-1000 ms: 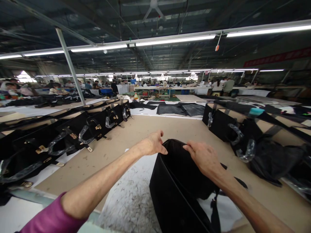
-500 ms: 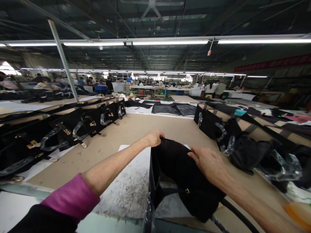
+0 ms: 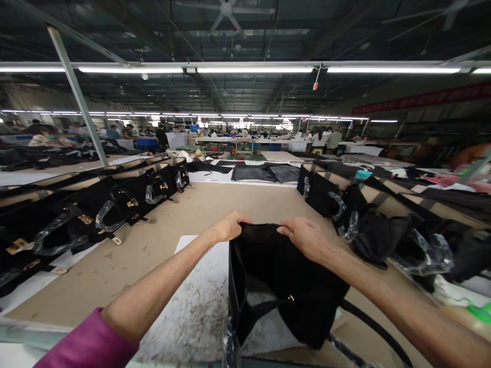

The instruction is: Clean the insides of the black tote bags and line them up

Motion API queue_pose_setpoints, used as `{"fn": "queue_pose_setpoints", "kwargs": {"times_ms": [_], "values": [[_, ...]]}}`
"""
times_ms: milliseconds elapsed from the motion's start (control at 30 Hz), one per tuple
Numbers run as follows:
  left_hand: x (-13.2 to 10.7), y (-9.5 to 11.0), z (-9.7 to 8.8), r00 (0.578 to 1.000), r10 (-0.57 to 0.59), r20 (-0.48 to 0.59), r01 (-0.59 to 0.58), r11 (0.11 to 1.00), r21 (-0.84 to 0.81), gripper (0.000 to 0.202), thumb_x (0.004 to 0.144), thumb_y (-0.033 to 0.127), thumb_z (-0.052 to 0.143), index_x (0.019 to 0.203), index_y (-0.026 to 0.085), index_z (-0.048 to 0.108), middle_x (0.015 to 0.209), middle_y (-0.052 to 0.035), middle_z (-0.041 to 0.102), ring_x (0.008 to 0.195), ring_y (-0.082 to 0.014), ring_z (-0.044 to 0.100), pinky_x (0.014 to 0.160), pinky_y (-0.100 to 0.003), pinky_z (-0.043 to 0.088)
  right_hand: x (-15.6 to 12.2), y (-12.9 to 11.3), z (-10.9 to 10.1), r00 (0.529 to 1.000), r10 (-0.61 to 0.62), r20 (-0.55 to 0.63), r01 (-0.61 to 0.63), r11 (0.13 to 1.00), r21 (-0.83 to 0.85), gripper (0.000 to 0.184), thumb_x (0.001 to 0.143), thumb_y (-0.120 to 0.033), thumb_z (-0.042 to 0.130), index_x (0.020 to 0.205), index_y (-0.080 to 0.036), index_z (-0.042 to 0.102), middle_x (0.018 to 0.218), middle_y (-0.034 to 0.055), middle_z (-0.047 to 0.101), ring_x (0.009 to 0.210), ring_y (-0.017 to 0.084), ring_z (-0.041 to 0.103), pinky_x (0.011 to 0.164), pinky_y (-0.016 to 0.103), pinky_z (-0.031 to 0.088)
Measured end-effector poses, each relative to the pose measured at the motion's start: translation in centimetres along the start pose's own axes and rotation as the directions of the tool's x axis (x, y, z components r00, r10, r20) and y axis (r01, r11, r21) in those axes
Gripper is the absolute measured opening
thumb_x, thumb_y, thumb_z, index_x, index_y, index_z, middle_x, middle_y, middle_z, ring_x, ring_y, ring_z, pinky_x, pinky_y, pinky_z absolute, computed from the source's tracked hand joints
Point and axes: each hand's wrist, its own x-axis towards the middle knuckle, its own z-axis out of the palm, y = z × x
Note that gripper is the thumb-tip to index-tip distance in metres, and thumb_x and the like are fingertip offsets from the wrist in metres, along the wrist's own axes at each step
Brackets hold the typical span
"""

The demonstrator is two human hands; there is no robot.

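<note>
A black fabric handbag (image 3: 307, 286) stands partly unfolded before me, with a small gold-coloured metal fitting (image 3: 290, 298) on it. My left hand (image 3: 229, 226) pinches its upper edge at the far left corner. On the same edge, a little to the right, my right hand (image 3: 305, 236) grips the fabric between thumb and fingers. A dark strap (image 3: 378, 324) curves out at the bag's lower right. Beneath the bag lies a white board (image 3: 192, 301) with dark smudges. Fingertips of both hands are partly hidden behind the edge.
Rows of black bags with plastic-wrapped handles line the left (image 3: 126, 199) and right (image 3: 326, 197) of the tan tabletop (image 3: 207, 197). Flat black pieces (image 3: 253, 173) lie at the far end. A slanted metal post (image 3: 79, 97) rises at left. Several people work in the background.
My right hand has moved left along the bag's upper edge, closer to my left hand. The edge is now straighter and the bag's side opened wider. The view has shifted slightly right.
</note>
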Motion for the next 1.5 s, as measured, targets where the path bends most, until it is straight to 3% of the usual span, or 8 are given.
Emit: {"fn": "queue_pose_setpoints", "kwargs": {"times_ms": [300, 533, 767, 933, 1100, 1267, 1367, 1500], "values": [[0.2, -0.8, -0.3, 0.999, 0.025, 0.025, -0.025, 1.000, -0.008, 0.042, 0.052, 0.006, 0.037, 0.082, 0.015, 0.065, 0.064, 0.0025, 0.060, 0.056, -0.0094, 0.051, 0.046, -0.015, 0.035, 1.5, -0.7, 0.5, 0.996, -0.091, 0.009, 0.091, 0.987, -0.131, 0.030, 0.086, -0.035, 0.036, 0.075, -0.020, 0.058, 0.068, 0.0042, 0.062, 0.068, 0.017, 0.057, 0.055, 0.024, 0.030], [-0.2, 0.0, -0.4, 0.999, 0.042, 0.018, -0.042, 0.999, -0.005, 0.038, 0.054, 0.006, 0.037, 0.080, 0.013, 0.064, 0.059, 0.0031, 0.055, 0.053, -0.0081, 0.047, 0.044, -0.015, 0.030, 2.5, -1.0, 0.6, 0.987, -0.163, 0.004, 0.160, 0.961, -0.224, 0.030, 0.087, -0.036, 0.034, 0.079, -0.019, 0.057, 0.072, 0.0060, 0.062, 0.071, 0.019, 0.058, 0.056, 0.024, 0.031], [-0.4, 0.5, -0.5, 0.999, 0.053, -0.005, -0.053, 0.999, 0.008, 0.026, 0.058, 0.008, 0.040, 0.074, 0.013, 0.061, 0.056, 0.0033, 0.049, 0.050, -0.0078, 0.043, 0.043, -0.016, 0.027, 3.5, -2.4, 0.3, 0.961, -0.270, 0.051, 0.275, 0.948, -0.158, 0.025, 0.087, -0.035, 0.037, 0.079, -0.020, 0.055, 0.077, 0.0047, 0.064, 0.074, 0.017, 0.058, 0.058, 0.023, 0.031], [-0.5, 0.5, -0.5, 0.997, 0.076, -0.013, -0.076, 0.997, -0.015, 0.028, 0.058, 0.007, 0.043, 0.081, 0.013, 0.059, 0.064, 0.0024, 0.055, 0.056, -0.0090, 0.045, 0.049, -0.017, 0.031, 4.1, -2.9, 0.5, 0.948, -0.303, 0.094, 0.312, 0.946, -0.092, 0.024, 0.088, -0.031, 0.035, 0.081, -0.020, 0.056, 0.072, 0.0031, 0.063, 0.068, 0.014, 0.057, 0.054, 0.022, 0.029], [0.0, 0.4, -0.5, 0.998, 0.052, -0.039, -0.049, 0.997, 0.066, 0.022, 0.059, 0.026, 0.060, 0.077, 0.014, 0.061, 0.060, 0.0041, 0.052, 0.055, -0.0091, 0.043, 0.048, -0.018, 0.029, 4.4, -2.7, 0.8, 0.949, -0.304, 0.086, 0.308, 0.951, -0.040, 0.026, 0.087, -0.029, 0.036, 0.076, -0.019, 0.058, 0.067, 0.0025, 0.062, 0.065, 0.013, 0.056, 0.054, 0.022, 0.028], [0.8, 0.6, -0.1, 0.989, 0.028, -0.148, 0.011, 0.968, 0.252, 0.043, 0.056, 0.055, 0.058, 0.068, 0.014, 0.064, 0.043, 0.0056, 0.037, 0.044, -0.0079, 0.034, 0.044, -0.021, 0.022, 4.4, -2.7, 1.0, 0.955, -0.291, 0.056, 0.294, 0.952, -0.082, 0.023, 0.085, -0.024, 0.038, 0.074, -0.019, 0.058, 0.065, 0.0023, 0.061, 0.062, 0.013, 0.055, 0.051, 0.022, 0.026], [1.0, 0.8, 0.0, 0.983, 0.051, -0.174, 0.008, 0.946, 0.325, 0.043, 0.062, 0.056, 0.053, 0.069, 0.016, 0.065, 0.042, 0.0050, 0.037, 0.044, -0.0079, 0.034, 0.045, -0.021, 0.022, 4.2, -3.0, 0.8, 0.958, -0.282, 0.059, 0.287, 0.953, -0.097, 0.023, 0.083, -0.020, 0.037, 0.074, -0.020, 0.058, 0.067, 0.0024, 0.062, 0.063, 0.014, 0.056, 0.051, 0.022, 0.025], [0.8, 1.0, 0.0, 0.987, 0.105, -0.118, -0.064, 0.950, 0.305, 0.038, 0.070, 0.049, 0.047, 0.073, 0.016, 0.066, 0.045, 0.0048, 0.039, 0.044, -0.0069, 0.034, 0.045, -0.020, 0.023, 4.1, -3.2, 0.6, 0.958, -0.277, 0.072, 0.283, 0.954, -0.099, 0.026, 0.085, -0.023, 0.035, 0.076, -0.020, 0.059, 0.069, 0.0040, 0.062, 0.065, 0.015, 0.057, 0.051, 0.023, 0.026]]}}
